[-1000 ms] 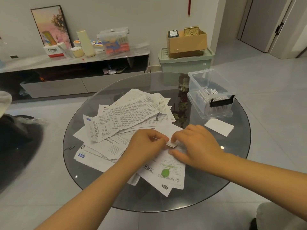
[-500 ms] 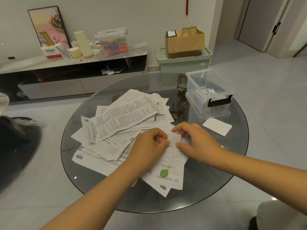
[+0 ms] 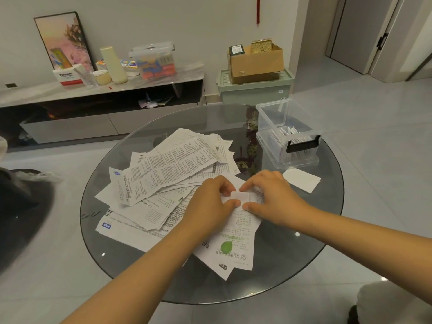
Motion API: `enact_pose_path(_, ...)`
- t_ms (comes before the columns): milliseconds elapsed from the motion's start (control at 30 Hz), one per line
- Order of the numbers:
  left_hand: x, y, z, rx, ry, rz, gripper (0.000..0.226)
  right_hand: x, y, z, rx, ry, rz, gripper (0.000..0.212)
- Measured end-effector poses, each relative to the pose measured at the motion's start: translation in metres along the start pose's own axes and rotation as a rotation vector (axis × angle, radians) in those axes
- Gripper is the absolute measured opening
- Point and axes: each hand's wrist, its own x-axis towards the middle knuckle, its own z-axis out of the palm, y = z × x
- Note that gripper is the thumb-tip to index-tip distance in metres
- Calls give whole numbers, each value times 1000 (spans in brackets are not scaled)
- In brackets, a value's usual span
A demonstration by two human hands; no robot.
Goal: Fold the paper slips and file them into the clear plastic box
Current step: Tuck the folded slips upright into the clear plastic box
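— Status of grip? Left hand and right hand both pinching one small folded slip, thumbs and forefingers clamped on its edges, above the loose paper pile on the glass table.

— Clear plastic box?

— Open, far right of table, well apart from the hands; folded slips already inside.

— Risks?

— Crease likely springing open if released early. Possible dragging of sheets beneath. Slippery glass: pile prone to sliding toward the edge.

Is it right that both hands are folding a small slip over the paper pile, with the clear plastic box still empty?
Not quite. The head view shows the clear plastic box already holding folded slips. The rest stands: left hand and right hand pinch a small slip over the paper pile.
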Motion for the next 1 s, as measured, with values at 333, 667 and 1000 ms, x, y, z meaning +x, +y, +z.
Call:
enact_pose_path(333, 1, 9, 3, -351, 17, -21, 19, -7, 6, -10, 415, 151, 18, 16)
enact_pose_path(667, 5, 23, 31, 99, -97, 384, 36, -19, 49, -36, 173, 282, 175, 20)
enact_pose_path(1000, 25, 46, 58, 360, -166, 536, 61, -19, 75, -38, -255, 218, 144, 40)
